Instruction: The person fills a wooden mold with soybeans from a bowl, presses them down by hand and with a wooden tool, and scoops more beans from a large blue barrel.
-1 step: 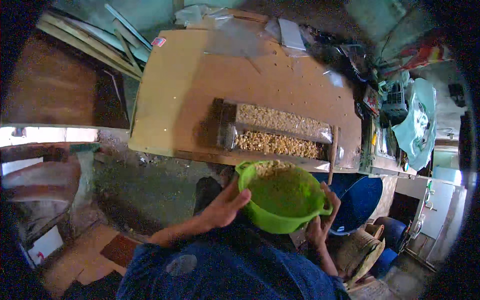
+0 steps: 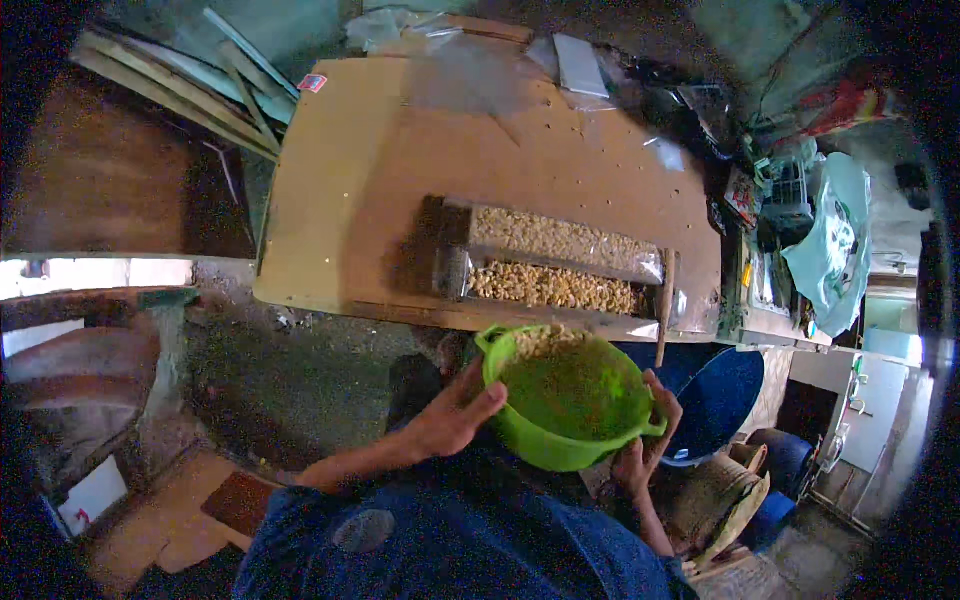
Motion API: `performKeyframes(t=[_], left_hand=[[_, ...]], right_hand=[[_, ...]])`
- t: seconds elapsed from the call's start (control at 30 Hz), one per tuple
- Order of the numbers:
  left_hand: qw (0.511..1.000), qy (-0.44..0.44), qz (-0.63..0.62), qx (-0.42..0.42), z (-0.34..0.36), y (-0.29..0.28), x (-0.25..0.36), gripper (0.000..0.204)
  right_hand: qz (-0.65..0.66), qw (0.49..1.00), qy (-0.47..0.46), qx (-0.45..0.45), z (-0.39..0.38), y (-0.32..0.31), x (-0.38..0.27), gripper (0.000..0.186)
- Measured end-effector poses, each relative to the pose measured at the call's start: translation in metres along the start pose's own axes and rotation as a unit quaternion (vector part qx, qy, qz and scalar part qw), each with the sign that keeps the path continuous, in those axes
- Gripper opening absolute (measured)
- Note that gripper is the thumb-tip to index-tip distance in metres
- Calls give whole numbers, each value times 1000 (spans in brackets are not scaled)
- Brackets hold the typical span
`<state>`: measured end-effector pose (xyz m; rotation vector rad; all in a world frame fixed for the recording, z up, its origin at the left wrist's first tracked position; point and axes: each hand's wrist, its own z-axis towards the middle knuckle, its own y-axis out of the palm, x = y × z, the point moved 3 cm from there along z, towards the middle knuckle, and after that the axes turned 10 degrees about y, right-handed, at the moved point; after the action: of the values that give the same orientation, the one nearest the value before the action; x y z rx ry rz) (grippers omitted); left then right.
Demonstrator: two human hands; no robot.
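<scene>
A bright green bowl (image 2: 560, 448) with side handles is held in front of me, just off the table's near edge and tipped toward the table. Pale, grain-like pieces (image 2: 548, 340) gather at its far inner side. My left hand (image 2: 450, 415) grips the bowl's left side, thumb outside and fingers partly hidden. My right hand (image 2: 645, 440) holds the right handle, its fingers curled round it. Beyond the bowl lies a long clear-walled box (image 2: 455, 245) with two rows: paler pieces (image 2: 560, 240) at the back and golden-brown pieces (image 2: 555, 288) in front.
The box lies on a brown wooden table (image 2: 330, 190), with a wooden stick (image 2: 664, 305) at its right end. Plastic sheets and clutter line the back. A blue tub (image 2: 715, 395) and a woven basket (image 2: 715, 505) stand right, below table height. Planks (image 2: 180, 90) lean far left.
The green bowl has shifted very slightly to the right and toward me, with both hands still on it.
</scene>
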<state>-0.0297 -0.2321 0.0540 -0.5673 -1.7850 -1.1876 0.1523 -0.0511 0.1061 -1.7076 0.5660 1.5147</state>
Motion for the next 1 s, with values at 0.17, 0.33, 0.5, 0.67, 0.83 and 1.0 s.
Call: performKeyframes(t=[0.17, 0.33, 0.5, 0.67, 0.83, 1.0], left_hand=[[988, -57, 76, -125, 10, 4, -15, 70], [983, -79, 82, -147, 16, 10, -34, 70], [984, -128, 85, -87, 16, 6, -91, 68], [988, -128, 87, -15, 30, 55, -64, 68], [972, -224, 6, 74, 29, 146, -58, 71], [989, -138, 38, 27, 34, 219, -120, 74]], right_hand=[[0, 996, 24, 90, -30, -18, 11, 79], [-33, 993, 13, 112, -44, -32, 9, 78], [-63, 990, 19, 121, -51, -46, 13, 76], [-12, 990, 24, 142, -65, -79, 38, 80], [181, 951, 188, 165, -111, -132, 69, 86], [278, 902, 301, 136, -180, -179, 152, 79]])
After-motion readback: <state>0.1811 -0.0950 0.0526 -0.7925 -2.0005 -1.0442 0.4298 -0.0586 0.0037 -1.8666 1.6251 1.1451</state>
